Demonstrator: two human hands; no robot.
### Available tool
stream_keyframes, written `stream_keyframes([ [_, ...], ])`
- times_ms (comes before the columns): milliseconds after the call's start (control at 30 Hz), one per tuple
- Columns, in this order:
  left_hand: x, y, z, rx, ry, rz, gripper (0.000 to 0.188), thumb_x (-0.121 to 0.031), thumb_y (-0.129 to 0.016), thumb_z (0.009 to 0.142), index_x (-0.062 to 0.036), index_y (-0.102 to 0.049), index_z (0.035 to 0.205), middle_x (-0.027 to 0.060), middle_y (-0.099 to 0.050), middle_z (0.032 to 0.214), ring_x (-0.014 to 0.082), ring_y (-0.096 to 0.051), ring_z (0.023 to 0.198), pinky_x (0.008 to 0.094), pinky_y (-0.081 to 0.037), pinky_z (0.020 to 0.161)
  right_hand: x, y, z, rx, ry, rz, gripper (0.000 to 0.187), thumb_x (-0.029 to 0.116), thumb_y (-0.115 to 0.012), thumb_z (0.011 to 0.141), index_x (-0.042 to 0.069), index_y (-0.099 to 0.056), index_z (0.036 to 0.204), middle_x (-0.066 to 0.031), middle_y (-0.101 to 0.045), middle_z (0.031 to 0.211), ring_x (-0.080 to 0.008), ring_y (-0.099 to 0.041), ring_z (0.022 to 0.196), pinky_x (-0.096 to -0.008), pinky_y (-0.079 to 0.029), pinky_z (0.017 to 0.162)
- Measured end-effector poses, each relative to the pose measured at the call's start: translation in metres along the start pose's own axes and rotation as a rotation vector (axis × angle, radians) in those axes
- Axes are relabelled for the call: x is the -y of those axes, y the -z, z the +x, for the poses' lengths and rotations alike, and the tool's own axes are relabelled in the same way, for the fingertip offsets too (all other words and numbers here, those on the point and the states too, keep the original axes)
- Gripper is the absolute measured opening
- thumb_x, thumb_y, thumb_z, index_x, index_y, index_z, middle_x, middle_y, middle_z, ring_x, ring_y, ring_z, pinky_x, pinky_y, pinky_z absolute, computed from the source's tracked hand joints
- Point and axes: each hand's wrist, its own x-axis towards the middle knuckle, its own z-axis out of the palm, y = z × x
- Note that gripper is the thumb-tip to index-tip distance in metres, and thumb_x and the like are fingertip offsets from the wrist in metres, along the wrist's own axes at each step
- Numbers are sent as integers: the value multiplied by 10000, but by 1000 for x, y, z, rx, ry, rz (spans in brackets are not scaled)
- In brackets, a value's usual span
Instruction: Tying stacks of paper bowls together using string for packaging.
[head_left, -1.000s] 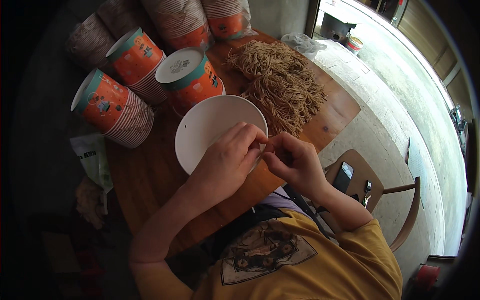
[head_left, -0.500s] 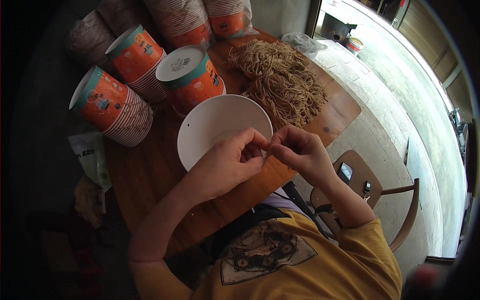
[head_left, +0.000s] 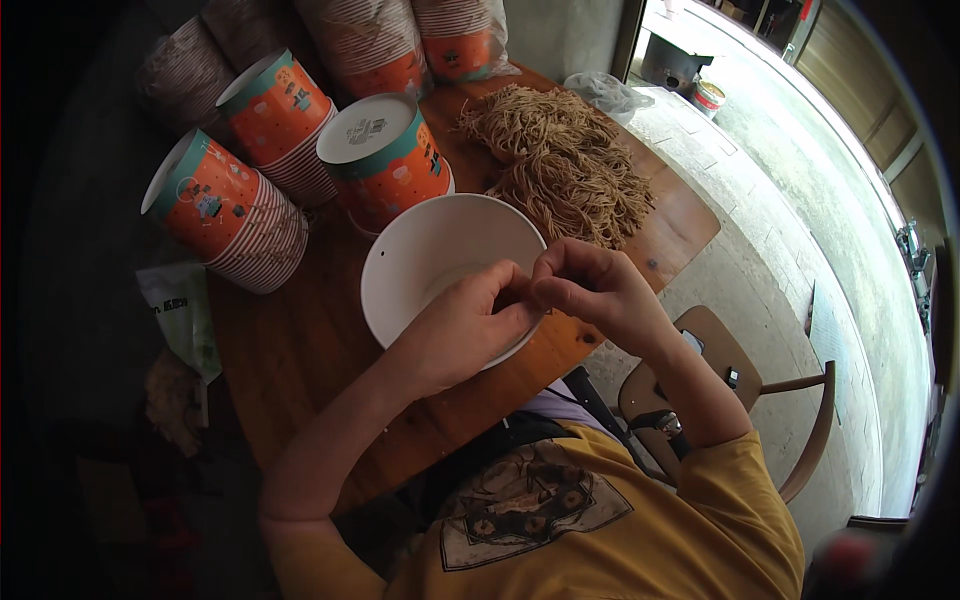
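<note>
Over the near right rim of a white round tub (head_left: 425, 245), my two hands meet with their fingertips together. My left hand (head_left: 468, 330) is closed in a pinch, its back hiding part of the tub's near side. Close against it, my right hand (head_left: 592, 292) pinches with thumb and forefinger. Whatever lies between the fingertips is too small or hidden to make out. A dark speck shows on the tub's inner left wall. Just beyond my right hand lies a heap of tan, noodle-like strands (head_left: 575, 165).
Orange and teal paper tubs (head_left: 385, 165) stand upside down in stacks at the left of the wooden table (head_left: 320, 350), with bagged stacks behind. A clear plastic bag (head_left: 605, 95) lies at the far edge. Right of the table is a brown chair (head_left: 715, 350) with small items on its seat.
My hands have drawn closer together and moved slightly to the right. The small strand-like bit glimpsed between my fingertips earlier is now hidden. The view has shifted slightly.
</note>
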Motion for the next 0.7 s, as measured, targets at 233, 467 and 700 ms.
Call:
stream_keyframes([
  [233, 5, -5, 0, -42, -95, -27, 198, -191, -548, 954, -21, -533, 1054, 28, -595, 986, 90, -569, 930, 247, -473, 824, 6, 0, 1, 34, -12, 47, 185, 210, -618, 918, 35, -574, 960, 35, -589, 860, -31, -538, 811, -202, -443, 724],
  [467, 6, -4, 1, -61, -5, -4, 160, -164, -527, 961, -29, -536, 1045, 15, -584, 956, 77, -557, 902, 237, -466, 813, 11, 4, 1, 44, -101, 6, 149, 199, -604, 924, 56, -578, 958, 54, -563, 805, -18, -500, 732, -192, -414, 643],
  [700, 1, -4, 1, -127, 4, -133, 142, -149, -491, 967, -38, -543, 1040, 31, -593, 920, 97, -546, 835, 256, -446, 779, 41, 12, 5, 222, 91, -306, 145, 161, -594, 915, 34, -576, 982, -10, -631, 833, -71, -568, 747, -229, -460, 670],
])
